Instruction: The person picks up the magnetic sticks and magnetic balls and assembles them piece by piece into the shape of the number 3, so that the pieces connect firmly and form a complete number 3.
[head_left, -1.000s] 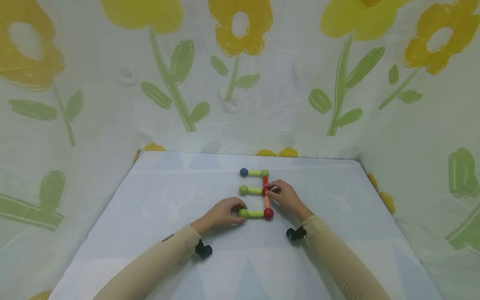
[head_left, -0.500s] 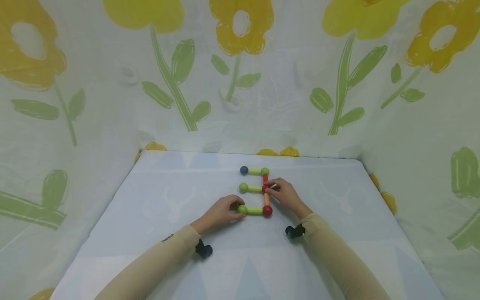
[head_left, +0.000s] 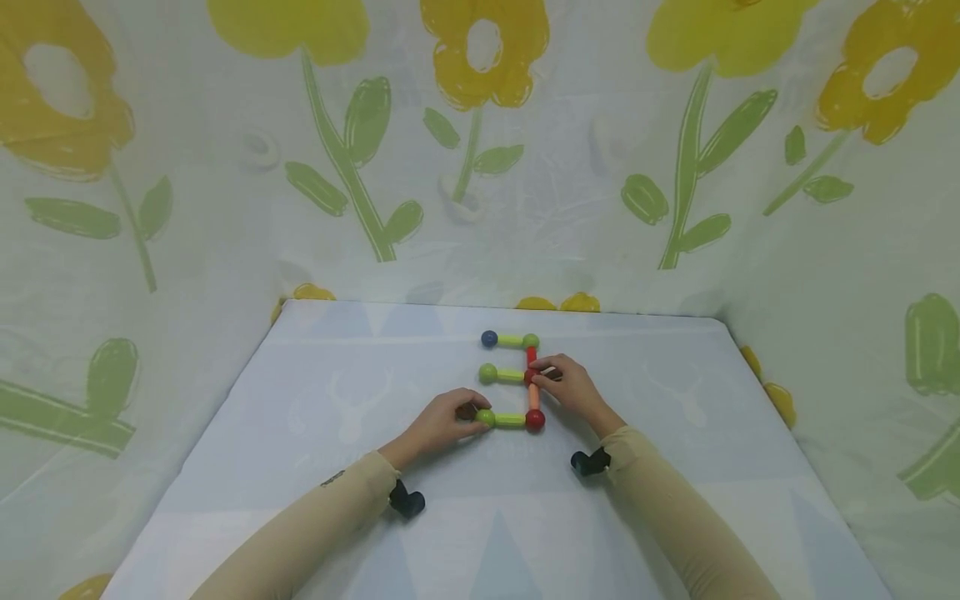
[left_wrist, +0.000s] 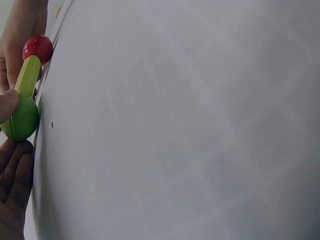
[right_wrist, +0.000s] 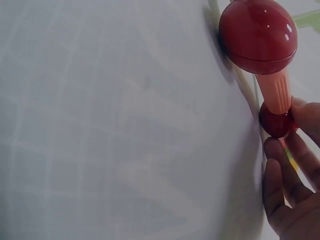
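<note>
A flat figure of magnetic balls and rods lies on the table in the head view, with three arms pointing left from an upright. My left hand (head_left: 442, 419) pinches the green ball (head_left: 485, 418) ending the nearest arm between thumb and fingers. A yellow-green rod (head_left: 511, 420) joins that ball to a red corner ball (head_left: 535, 419). My right hand (head_left: 576, 388) pinches the middle red ball (right_wrist: 274, 122), partly hidden by its fingers. An orange rod (right_wrist: 275, 91) and a red rod (head_left: 531, 355) run from it. A blue ball (head_left: 489, 338) ends the farthest arm.
The pale patterned tabletop (head_left: 360, 358) reaches to a back edge behind the figure. A flower-printed curtain (head_left: 562, 208) surrounds it at the back and sides. Small black camera mounts (head_left: 407, 500) stick out at both sleeve cuffs.
The whole figure has slid slightly away from me, both hands moving with it and keeping their grips. Its shape stays the same.
</note>
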